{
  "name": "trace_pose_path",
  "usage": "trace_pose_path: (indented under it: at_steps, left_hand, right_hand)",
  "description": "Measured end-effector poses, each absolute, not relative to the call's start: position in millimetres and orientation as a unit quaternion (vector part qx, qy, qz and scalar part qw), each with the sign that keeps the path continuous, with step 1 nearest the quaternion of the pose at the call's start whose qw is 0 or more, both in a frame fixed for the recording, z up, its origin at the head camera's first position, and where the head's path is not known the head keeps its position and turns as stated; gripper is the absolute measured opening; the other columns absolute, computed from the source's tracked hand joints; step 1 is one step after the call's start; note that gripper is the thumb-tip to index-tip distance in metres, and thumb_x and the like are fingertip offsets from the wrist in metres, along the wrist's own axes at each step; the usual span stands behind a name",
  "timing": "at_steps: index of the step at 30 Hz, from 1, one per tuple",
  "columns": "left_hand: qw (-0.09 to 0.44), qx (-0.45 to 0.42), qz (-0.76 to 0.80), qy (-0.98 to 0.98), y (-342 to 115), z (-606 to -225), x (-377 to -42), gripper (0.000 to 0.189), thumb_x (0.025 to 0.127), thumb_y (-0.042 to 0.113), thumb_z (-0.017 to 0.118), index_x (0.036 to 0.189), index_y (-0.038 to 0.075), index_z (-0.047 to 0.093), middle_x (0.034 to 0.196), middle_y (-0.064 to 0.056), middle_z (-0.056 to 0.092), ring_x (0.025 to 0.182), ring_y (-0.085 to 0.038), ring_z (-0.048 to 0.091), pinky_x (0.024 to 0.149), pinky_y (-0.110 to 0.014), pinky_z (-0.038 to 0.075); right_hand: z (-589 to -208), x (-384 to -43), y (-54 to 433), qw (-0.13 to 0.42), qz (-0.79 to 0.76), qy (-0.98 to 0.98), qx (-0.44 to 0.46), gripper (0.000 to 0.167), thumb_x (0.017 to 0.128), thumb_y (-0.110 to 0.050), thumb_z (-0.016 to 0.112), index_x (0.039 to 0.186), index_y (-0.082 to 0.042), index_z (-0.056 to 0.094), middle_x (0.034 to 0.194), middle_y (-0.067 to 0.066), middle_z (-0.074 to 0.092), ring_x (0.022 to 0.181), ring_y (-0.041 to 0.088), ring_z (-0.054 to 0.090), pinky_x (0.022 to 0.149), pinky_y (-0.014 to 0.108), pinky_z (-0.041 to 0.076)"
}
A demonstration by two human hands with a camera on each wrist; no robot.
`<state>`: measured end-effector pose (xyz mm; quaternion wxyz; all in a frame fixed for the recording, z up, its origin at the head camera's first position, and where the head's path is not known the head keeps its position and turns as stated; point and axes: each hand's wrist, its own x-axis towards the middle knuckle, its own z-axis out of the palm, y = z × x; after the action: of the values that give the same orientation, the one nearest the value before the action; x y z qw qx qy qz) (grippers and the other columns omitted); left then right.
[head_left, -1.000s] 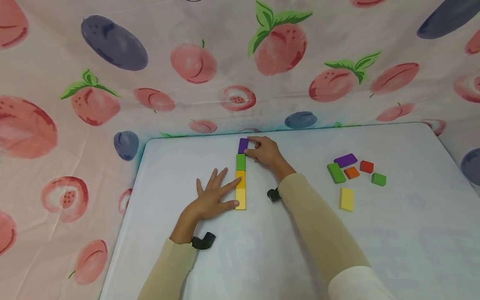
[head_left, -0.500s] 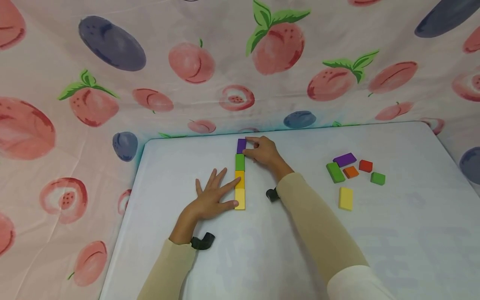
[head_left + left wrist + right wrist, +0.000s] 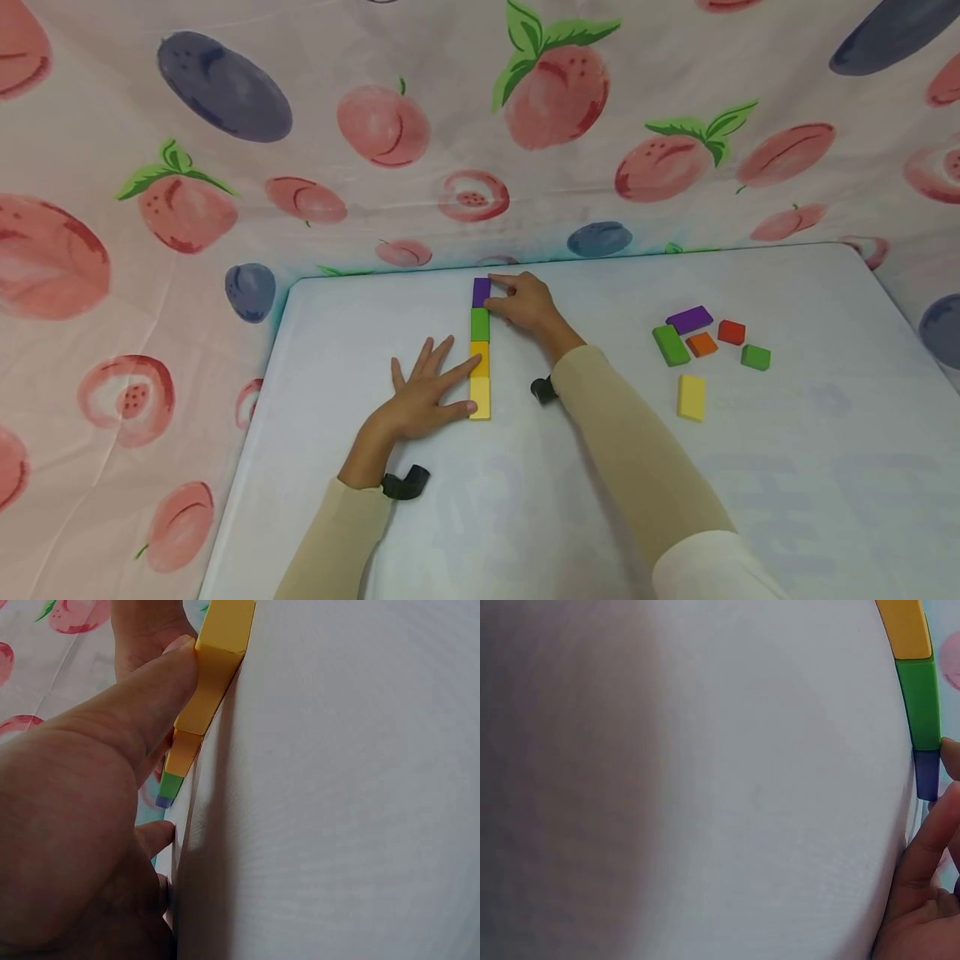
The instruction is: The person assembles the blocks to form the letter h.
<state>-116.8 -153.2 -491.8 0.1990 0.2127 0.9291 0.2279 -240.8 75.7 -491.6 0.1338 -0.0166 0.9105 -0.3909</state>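
A straight row of blocks lies on the white table: a yellow block [image 3: 480, 402] nearest, then an orange-yellow block [image 3: 483, 367], a green block [image 3: 480, 325] and a purple block [image 3: 482, 292] at the far end. My left hand [image 3: 420, 400] is spread flat to the left of the row, its thumb on the yellow block and its index fingertip on the orange-yellow one. With thumb and index finger, my right hand [image 3: 528, 302] pinches the purple block from the right side. In the right wrist view the purple block [image 3: 927, 775] meets the green block [image 3: 920, 705] end to end.
To the right lie loose blocks: a purple one [image 3: 690, 320], a long green one [image 3: 671, 345], an orange one [image 3: 702, 344], a red one [image 3: 732, 332], a small green one [image 3: 756, 357] and a yellow one [image 3: 692, 397]. A fruit-print cloth [image 3: 300, 75] rises behind the table.
The purple block has slid a little to the left and straightened into line with the green block, with my right hand moving along with it. My left hand has stayed on the row.
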Motion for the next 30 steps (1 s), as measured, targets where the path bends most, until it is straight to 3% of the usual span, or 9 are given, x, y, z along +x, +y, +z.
trace_pose_path:
  at_steps: [30]
  left_hand:
    - [0.203,0.206,0.239,0.927,-152.0,-487.5,-115.6,0.072,0.094,0.06,0.062,0.158,0.044,0.032,0.174,-0.002,-0.001,0.159,-0.033,-0.015,0.11,-0.077,-0.021]
  right_hand:
    - [-494.8,-242.9,75.4,0.138,-0.372,0.918,-0.023,0.06,0.094,-0.041,0.068,0.151,-0.03,0.052,0.106,0.009,0.051,0.099,0.023,0.051,0.075,0.031,0.044]
